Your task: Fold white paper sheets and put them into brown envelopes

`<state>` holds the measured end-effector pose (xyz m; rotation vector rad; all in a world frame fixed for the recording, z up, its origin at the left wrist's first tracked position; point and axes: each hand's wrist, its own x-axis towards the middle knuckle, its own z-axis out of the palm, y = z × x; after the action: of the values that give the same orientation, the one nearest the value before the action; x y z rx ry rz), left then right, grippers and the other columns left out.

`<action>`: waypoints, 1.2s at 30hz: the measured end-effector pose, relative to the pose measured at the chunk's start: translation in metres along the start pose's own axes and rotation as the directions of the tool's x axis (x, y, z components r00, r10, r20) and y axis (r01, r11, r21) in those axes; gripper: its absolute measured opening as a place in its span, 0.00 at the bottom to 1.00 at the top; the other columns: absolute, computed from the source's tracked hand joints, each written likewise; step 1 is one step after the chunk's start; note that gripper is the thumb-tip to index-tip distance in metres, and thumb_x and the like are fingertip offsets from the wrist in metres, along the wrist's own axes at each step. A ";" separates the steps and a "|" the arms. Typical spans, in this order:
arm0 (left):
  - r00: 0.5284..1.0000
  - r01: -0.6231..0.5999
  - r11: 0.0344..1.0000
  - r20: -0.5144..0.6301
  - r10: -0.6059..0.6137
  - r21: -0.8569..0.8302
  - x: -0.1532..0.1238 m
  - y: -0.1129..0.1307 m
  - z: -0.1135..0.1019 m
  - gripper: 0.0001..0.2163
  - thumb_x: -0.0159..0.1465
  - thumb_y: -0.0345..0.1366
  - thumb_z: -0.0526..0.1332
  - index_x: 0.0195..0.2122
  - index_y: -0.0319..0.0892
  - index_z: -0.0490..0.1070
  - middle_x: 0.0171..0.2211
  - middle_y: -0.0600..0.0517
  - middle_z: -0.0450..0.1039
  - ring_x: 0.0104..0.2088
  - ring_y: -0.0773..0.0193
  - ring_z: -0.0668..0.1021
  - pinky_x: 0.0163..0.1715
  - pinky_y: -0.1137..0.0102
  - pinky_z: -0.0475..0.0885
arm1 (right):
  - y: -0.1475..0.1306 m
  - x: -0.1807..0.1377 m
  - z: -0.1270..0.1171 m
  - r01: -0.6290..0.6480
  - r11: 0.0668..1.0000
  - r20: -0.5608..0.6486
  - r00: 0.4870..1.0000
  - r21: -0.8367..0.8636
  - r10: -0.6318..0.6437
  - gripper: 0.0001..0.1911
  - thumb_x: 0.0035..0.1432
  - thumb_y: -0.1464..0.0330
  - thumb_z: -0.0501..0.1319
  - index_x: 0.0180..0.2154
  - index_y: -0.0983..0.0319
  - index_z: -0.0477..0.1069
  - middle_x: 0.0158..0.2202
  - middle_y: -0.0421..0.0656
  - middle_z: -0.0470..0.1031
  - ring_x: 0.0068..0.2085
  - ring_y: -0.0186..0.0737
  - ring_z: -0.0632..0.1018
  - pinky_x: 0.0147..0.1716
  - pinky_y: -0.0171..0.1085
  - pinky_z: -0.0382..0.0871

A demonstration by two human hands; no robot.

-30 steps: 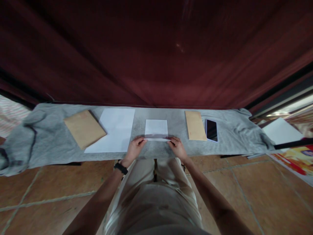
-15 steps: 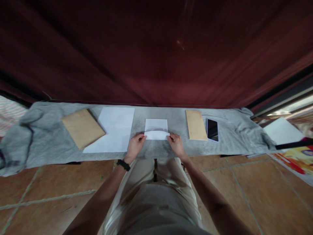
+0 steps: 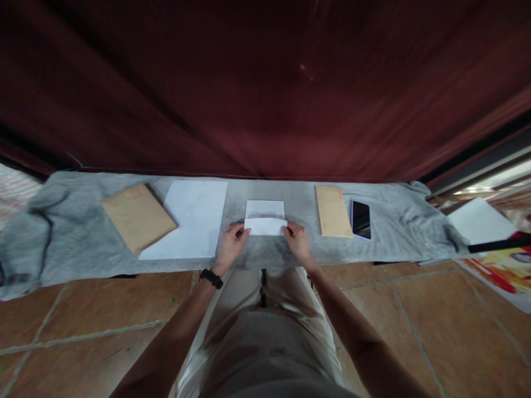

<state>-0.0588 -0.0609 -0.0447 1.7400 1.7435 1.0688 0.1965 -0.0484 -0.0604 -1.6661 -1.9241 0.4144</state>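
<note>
A small white sheet of paper [image 3: 265,226] lies in front of me, its near part folded up and over toward the far part. My left hand [image 3: 233,241] pinches the left end of the folded part between thumb and fingers. At the right end, my right hand [image 3: 297,240] grips the same flap in a like way. The far part of the sheet lies flat on the grey cloth, with a shadow under the flap's edge.
Grey cloth [image 3: 249,253] covers the narrow table. To the left, brown envelopes [image 3: 139,216] overlap large white paper [image 3: 197,218]. On the right lie another brown envelope [image 3: 333,211] and a phone [image 3: 360,220]. A dark red surface [image 3: 265,110] rises behind the table.
The flap's far edge, bowed before, is now straighter and lies a little flatter over the sheet. Both hands keep their hold and have hardly moved.
</note>
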 end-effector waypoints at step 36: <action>0.945 0.254 0.880 0.092 -0.315 0.402 0.028 0.038 0.002 0.08 0.68 0.40 0.61 0.40 0.46 0.78 0.38 0.49 0.82 0.37 0.58 0.79 0.32 0.69 0.63 | -0.030 0.013 -0.003 -0.142 0.969 -0.045 0.990 -0.201 0.135 0.16 0.70 0.70 0.57 0.56 0.62 0.73 0.49 0.49 0.82 0.46 0.43 0.83 0.48 0.39 0.69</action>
<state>-0.0368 -0.0369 -0.0106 1.6525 2.1309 0.4703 0.1726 -0.0418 -0.0383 -1.9348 -1.8866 0.2480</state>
